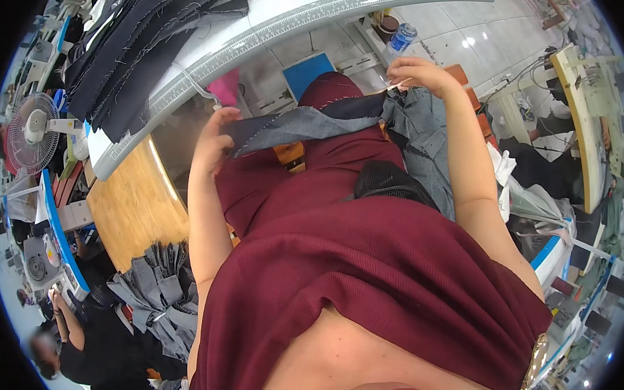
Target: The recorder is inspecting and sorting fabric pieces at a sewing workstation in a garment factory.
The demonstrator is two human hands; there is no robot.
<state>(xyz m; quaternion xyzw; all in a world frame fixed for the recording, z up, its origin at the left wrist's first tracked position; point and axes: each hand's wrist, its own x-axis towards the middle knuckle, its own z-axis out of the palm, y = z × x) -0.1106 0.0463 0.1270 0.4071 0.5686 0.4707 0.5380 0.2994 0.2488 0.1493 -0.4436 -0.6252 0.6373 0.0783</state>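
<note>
The left hand [213, 137] is closed on one end of a grey denim strip [298, 124], thumb and fingers pinching the cloth so that the fingertips are hidden behind it. The right hand [421, 73] is raised at the far end, fingers curled tight on the edge where the strip meets a larger bundle of grey denim pieces [428, 141]; exactly what it grips there is hard to make out, since strip and bundle overlap. The strip hangs stretched between the two hands, above the lap, sagging a little toward the middle, with a darker patch near its right end.

Most of the lower picture is filled by the person's own maroon garment [379, 269], which covers the lap and whatever lies under the bundle. A black mesh item [390, 181] shows only partly at the edge of the garment.

To the left stands a white worktable [293, 10] with a ruler along its rim, carrying dark navy cut panels [144, 38] that run out of the picture at the top. Below it lies a wooden surface [135, 207] and a heap of grey cut pieces [162, 293]. A fan [31, 132] stands at the far left. Another person [71, 345], blurred and cropped by the lens rim, sits at the lower left.
</note>
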